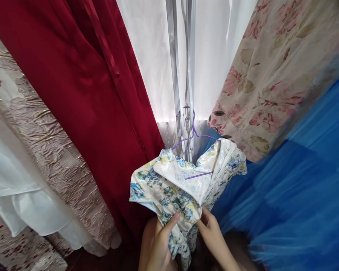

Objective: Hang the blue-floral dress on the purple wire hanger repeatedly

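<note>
A white garment with blue and yellow flowers (169,186) hangs by its shoulders on a purple hanger (194,132) at the lower middle of the head view. My left hand (161,241) grips the cloth on the left side of the front, thumb pressed on top. On the right, my right hand (209,226) pinches the edge of the front panel, its fingertips partly behind the cloth. The neckline gapes open, showing the pale lining and the hanger's lower bar. Below my hands, the garment's lower part falls into shadow.
White ribbon-like straps (188,67) run down the middle to the hanger. A dark red satin drape (81,94) hangs on the left, beside textured pink cloth (53,139) and white fabric (25,192). To the right hang a pink-flowered cloth (260,98) and bright blue tulle (305,169).
</note>
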`<control>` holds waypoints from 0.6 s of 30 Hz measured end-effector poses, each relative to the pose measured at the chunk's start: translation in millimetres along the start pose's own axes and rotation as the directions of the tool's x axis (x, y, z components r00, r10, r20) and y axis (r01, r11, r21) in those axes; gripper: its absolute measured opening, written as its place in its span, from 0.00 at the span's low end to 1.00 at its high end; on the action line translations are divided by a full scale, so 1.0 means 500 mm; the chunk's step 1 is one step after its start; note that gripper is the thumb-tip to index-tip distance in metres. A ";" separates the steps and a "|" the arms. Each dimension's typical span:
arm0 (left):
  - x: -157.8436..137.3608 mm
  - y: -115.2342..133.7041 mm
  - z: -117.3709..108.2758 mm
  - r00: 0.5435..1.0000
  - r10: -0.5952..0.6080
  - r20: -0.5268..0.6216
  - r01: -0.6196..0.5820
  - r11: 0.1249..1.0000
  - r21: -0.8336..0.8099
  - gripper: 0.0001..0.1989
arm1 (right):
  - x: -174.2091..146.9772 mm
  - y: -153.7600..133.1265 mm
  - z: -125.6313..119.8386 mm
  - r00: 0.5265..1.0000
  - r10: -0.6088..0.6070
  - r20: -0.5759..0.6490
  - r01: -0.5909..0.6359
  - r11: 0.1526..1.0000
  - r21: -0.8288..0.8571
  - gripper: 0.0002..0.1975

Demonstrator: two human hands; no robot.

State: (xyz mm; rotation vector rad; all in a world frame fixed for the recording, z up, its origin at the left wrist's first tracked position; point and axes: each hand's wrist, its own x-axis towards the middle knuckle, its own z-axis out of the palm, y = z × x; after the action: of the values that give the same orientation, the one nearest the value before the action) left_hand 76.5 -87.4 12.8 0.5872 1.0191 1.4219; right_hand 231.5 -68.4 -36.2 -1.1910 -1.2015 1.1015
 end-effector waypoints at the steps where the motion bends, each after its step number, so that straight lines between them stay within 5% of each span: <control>1: -0.002 0.003 0.005 1.000 -0.009 0.000 0.009 1.000 -0.004 0.35 | -0.001 0.001 0.001 1.000 0.001 -0.008 -0.001 1.000 -0.001 0.17; 5: 0.003 0.019 0.015 0.999 -0.013 -0.051 0.016 0.998 0.057 0.34 | -0.005 0.014 -0.006 1.000 0.022 0.002 -0.022 0.999 0.029 0.16; 8: 0.021 0.014 0.000 0.961 0.210 -0.180 -0.171 0.962 0.212 0.30 | -0.013 0.023 -0.019 0.997 0.061 0.036 -0.063 0.996 0.062 0.15; 11: 0.034 -0.010 -0.026 0.745 0.610 -0.270 -0.443 0.755 0.483 0.26 | -0.024 0.021 -0.030 0.994 0.099 0.051 -0.102 0.994 0.045 0.14; 13: 0.030 -0.034 -0.037 0.635 0.750 -0.183 -0.518 0.589 0.620 0.18 | -0.029 0.013 -0.033 0.990 0.118 0.070 -0.121 0.992 0.042 0.13; 15: 0.020 -0.062 -0.036 0.660 0.751 0.005 -0.554 0.483 0.678 0.10 | -0.032 0.006 -0.034 0.986 0.135 0.098 -0.142 0.988 0.060 0.13; 18: 0.006 -0.104 -0.016 0.753 0.589 0.294 -0.602 0.436 0.669 0.06 | -0.037 0.004 -0.034 0.980 0.149 0.133 -0.160 0.984 0.076 0.17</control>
State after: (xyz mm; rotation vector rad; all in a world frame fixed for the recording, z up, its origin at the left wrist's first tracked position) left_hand 96.4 -92.5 -35.5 1.7207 1.4641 1.5536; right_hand 247.5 -87.7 -39.4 -1.1773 -1.1591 1.3501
